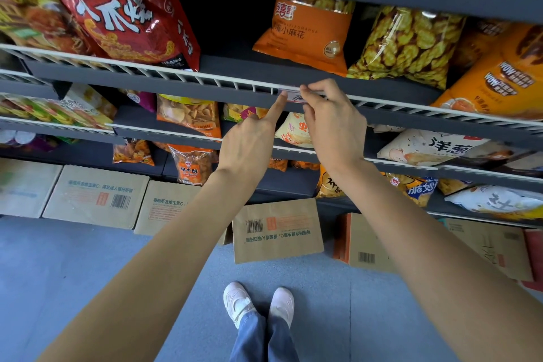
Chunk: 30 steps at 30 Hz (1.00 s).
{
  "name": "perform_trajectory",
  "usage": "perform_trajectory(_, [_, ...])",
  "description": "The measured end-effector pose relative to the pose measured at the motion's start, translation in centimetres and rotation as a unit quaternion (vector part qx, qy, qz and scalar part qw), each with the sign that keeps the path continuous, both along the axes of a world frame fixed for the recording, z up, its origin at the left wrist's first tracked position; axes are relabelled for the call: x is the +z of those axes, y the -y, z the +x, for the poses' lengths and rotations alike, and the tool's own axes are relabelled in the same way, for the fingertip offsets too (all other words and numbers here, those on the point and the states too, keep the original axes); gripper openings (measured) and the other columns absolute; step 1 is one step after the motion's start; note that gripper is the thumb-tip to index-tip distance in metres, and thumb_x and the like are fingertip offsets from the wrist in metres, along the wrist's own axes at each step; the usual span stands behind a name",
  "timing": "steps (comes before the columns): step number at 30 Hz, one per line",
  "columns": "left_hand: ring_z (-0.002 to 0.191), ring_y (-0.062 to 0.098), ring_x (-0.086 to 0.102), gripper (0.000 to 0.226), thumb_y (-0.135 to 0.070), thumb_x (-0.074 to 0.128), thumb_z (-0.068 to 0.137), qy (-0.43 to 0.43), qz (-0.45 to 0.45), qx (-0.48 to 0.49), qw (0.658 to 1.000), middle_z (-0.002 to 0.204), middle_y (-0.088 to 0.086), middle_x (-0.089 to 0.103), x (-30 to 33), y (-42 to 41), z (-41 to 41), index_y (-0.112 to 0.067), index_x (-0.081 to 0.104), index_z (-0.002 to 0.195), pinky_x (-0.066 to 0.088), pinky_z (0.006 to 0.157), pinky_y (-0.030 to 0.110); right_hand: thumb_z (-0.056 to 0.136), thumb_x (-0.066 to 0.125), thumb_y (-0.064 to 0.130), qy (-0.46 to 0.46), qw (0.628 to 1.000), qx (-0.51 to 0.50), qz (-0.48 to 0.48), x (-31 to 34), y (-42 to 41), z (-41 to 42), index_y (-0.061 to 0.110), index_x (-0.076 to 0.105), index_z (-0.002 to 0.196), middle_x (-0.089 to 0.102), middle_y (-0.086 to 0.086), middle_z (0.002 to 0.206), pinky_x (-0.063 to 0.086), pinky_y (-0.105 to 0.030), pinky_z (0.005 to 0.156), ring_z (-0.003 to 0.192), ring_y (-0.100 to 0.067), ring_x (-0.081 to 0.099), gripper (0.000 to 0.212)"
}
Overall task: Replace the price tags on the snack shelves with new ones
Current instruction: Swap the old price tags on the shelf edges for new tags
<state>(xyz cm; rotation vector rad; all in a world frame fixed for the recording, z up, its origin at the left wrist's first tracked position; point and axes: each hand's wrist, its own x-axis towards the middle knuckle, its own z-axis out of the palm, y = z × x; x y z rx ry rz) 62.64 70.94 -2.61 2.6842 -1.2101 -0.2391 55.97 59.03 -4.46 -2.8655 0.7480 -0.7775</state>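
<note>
A small clear price tag holder (291, 93) with a white tag inside hangs on the white wire rail (176, 73) of the upper snack shelf. My left hand (252, 138) points its straight index finger up against the holder's left end, the other fingers curled. My right hand (332, 120) pinches the holder's right part between thumb and fingers and covers that end.
Snack bags fill the shelves: a red bag (123, 17), an orange bag (308, 35) and a clear bag of yellow snacks (408, 44) above the rail. Lower shelves hold more bags. Cardboard boxes (276, 229) lie on the grey floor near my white shoes (258, 303).
</note>
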Motion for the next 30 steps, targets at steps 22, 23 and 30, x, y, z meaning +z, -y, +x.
perform_trajectory(22, [0.087,0.014,0.065,0.016,-0.008,0.049,0.095,-0.516,-0.434,0.228,0.702,0.093,0.002,0.068,5.4,-18.7,11.7,-0.015,0.063,0.096,0.055,0.075,0.023,0.077,0.075,0.021,0.065,0.898,0.058,0.43,7.7,-19.2,11.0,0.014,0.063,0.073,0.056,0.015,0.061,0.039,-0.005,0.054,0.057,0.01,0.053,0.015])
perform_trajectory(23, [0.088,0.015,0.065,0.016,-0.009,0.049,0.095,-0.52,-0.434,0.227,0.7,0.093,0.003,0.068,5.7,-20.8,13.1,-0.016,0.063,0.094,0.055,0.077,0.025,0.077,0.075,0.02,0.075,0.9,0.057,0.426,7.7,-21.4,12.3,0.015,0.063,0.071,0.057,0.016,0.061,0.038,-0.005,0.054,0.058,0.009,0.054,0.014])
perform_trajectory(30, [0.079,0.014,0.066,0.013,-0.009,0.051,0.095,-0.506,-0.429,0.239,0.709,0.095,0.006,0.068,5.8,-34.3,22.2,-0.011,0.061,0.102,0.056,0.065,0.022,0.08,0.07,0.012,0.079,0.904,0.077,0.413,7.5,-34.6,21.7,0.013,0.065,0.072,0.054,0.018,0.06,0.037,-0.005,0.056,0.058,0.012,0.052,0.01])
